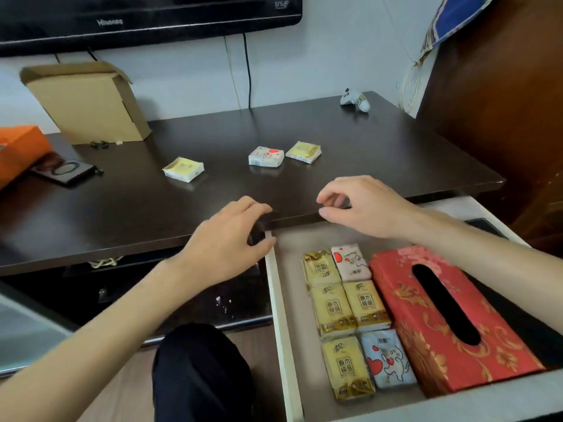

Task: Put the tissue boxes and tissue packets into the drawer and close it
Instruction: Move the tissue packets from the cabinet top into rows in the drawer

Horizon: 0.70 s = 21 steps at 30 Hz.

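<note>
The dark brown wooden tabletop point(304, 132) is the landmark here, running across the view below a black television point(146, 16). Pulled out from under its front edge, on the right, is the pale open drawer point(281, 315). Inside the drawer, farthest right, lies the red and gold patterned tissue box point(411, 303); left of it sit six small tissue packets in two columns, mostly yellow, such as the yellow packet point(332, 309) in the middle row.

Three packets lie on the tabletop itself, well back from its front edge: a yellow one to the left point(183, 169), a white one with red spots point(266, 156) near the middle, and a second yellow one point(303, 151) just beside it on the right.

The left hand point(225, 242) hovers at the tabletop's front edge above the drawer's left wall, fingers curled and loosely parted, holding nothing. The right hand point(365, 205) hangs over the same edge, thumb and fingers spread in a slack pinch, also empty.

The packing step looks partly done. Next, each hand likely needs to reach forward across the tabletop for the three loose packets before the drawer can be shut.
</note>
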Motion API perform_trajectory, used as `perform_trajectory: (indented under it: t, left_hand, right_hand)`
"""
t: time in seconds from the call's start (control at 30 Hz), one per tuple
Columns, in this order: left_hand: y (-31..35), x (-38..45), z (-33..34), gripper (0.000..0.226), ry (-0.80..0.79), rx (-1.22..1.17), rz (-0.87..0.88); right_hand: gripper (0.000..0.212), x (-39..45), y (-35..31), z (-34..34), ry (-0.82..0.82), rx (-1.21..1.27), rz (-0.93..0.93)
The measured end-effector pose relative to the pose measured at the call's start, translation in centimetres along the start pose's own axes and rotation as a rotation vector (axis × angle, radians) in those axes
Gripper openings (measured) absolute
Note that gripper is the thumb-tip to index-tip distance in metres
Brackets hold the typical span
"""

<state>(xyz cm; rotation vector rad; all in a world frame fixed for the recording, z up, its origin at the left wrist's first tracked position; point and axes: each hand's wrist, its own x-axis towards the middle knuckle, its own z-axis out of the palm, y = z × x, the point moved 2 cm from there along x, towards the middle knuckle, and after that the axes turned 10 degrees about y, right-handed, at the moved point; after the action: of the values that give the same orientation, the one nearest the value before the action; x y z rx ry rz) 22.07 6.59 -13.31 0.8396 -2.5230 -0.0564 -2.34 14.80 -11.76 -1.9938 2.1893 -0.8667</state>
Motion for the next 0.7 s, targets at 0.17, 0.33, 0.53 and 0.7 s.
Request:
perform_trajectory:
  t: [0.17,0.33,0.53,0.7]
  left_hand:
    - [-5.7,3.5,-2.6,0.051,0.047,0.055,-0.169]
    - [-12.6,7.4,-2.9,0.051,0.02,0.13,-0.387]
    - [-18.3,10.3,-0.8,0.06,-0.109,0.16,-0.622]
    - [-20.0,10.5,0.8,0.051,-0.14,0.136,-0.657]
  right_hand:
    - [0.017,8.1,-2.1,2.2,0.022,0.077,0.014]
    - [0.029,14.8,-1.2,4.9,0.017,-0.188,0.004]
    - [0.049,18.9,3.3,5.9,-0.068,-0.313,0.221]
    - [0.055,18.7,4.4,6.4,-0.09,-0.36,0.256]
